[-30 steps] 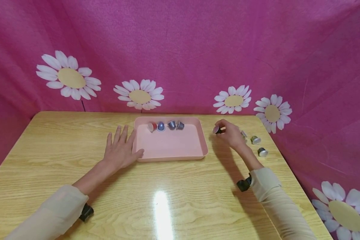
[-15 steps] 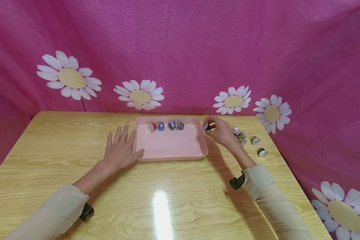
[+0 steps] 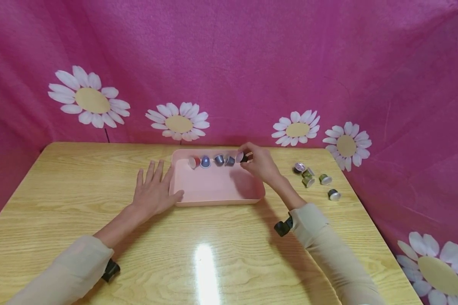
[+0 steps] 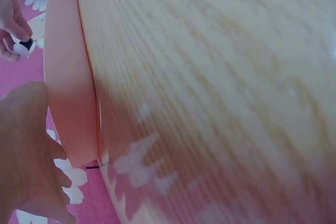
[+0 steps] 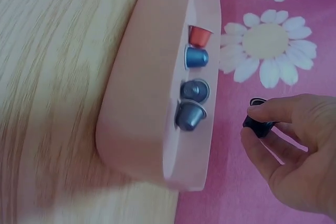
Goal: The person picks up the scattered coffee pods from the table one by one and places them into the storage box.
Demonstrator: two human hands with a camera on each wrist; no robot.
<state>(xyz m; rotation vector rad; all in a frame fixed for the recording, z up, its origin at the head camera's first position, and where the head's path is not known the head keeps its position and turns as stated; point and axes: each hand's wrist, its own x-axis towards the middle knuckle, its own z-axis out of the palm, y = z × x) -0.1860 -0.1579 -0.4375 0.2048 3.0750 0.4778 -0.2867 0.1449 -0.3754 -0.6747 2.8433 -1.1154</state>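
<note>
My right hand (image 3: 262, 164) pinches a black coffee capsule (image 5: 257, 124) between thumb and fingers, over the right end of the pink tray (image 3: 213, 202). Along the tray's far side lie a red capsule (image 5: 200, 36), a blue capsule (image 5: 197, 57) and two grey-blue capsules (image 3: 219, 159), (image 3: 230, 161). The held capsule's pale lid faces left, close beside the rightmost of these in the head view. My left hand (image 3: 154, 192) rests with spread, straight fingers at the tray's left end, its thumb on the near left rim.
On the wooden table (image 3: 145, 254), right of the tray, lie several more capsules: a dark one with a shiny lid (image 3: 299, 167), green ones such as this green capsule (image 3: 325, 179), and a black capsule (image 3: 333, 195). A pink flowered cloth (image 3: 229, 76) hangs behind the table.
My right hand has carried the black capsule left from the table's right side to over the tray, uncovering the loose capsules there. The left hand and the tray have stayed put.
</note>
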